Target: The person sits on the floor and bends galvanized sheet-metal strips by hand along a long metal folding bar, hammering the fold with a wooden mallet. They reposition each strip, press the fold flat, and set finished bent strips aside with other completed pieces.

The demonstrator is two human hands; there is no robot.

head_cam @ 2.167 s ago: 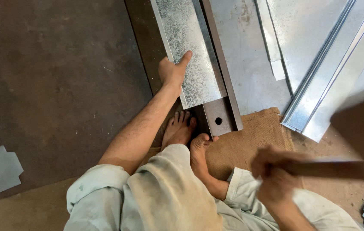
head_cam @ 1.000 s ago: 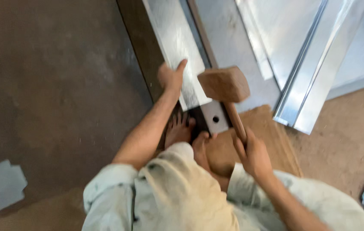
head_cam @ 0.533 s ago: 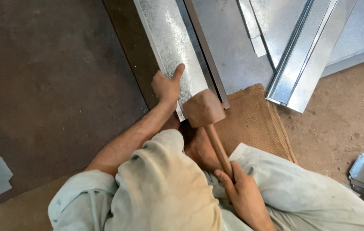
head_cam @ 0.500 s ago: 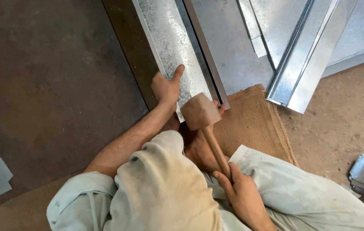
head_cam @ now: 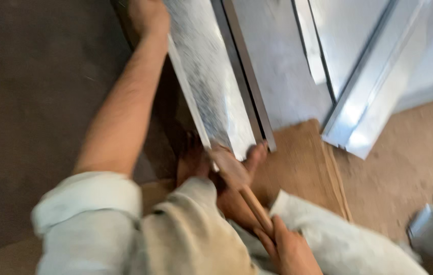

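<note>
Your left hand (head_cam: 148, 15) rests pressed on the upper left edge of the long speckled galvanised metal strip (head_cam: 206, 81), fingers partly out of frame, so you cannot tell how they lie. Your right hand (head_cam: 290, 249) is clamped around the handle of the wooden mallet (head_cam: 232, 170). The mallet head is blurred and sits at the strip's near end, just above your bare feet (head_cam: 196, 163). The strip lies along a dark steel bar (head_cam: 244, 76). Folded shiny sheet-metal channels (head_cam: 364, 102) lie to the right, on the brown mat (head_cam: 298, 158).
</note>
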